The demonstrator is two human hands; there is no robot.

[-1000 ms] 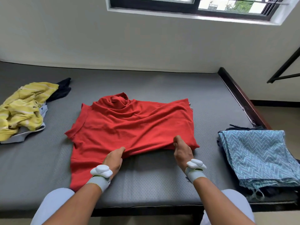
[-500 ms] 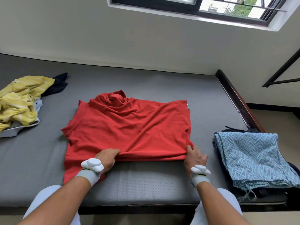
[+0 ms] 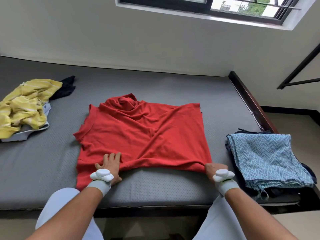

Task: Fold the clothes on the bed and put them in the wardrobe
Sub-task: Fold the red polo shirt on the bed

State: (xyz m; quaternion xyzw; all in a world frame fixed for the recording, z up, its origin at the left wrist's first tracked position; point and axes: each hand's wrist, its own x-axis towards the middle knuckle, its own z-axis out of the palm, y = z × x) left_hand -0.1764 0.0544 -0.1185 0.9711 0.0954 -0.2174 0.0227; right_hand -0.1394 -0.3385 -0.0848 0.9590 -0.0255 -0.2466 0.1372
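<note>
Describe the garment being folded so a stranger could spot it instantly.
Start at the grey mattress under the window. In its middle lies the red shirt, the left hand flat on it and the right hand gripping its corner. It is the only plain red piece.

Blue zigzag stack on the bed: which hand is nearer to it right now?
Right. The right hand grips the red shirt's near corner just beside the blue zigzag stack; the left hand presses the shirt farther away.
</note>
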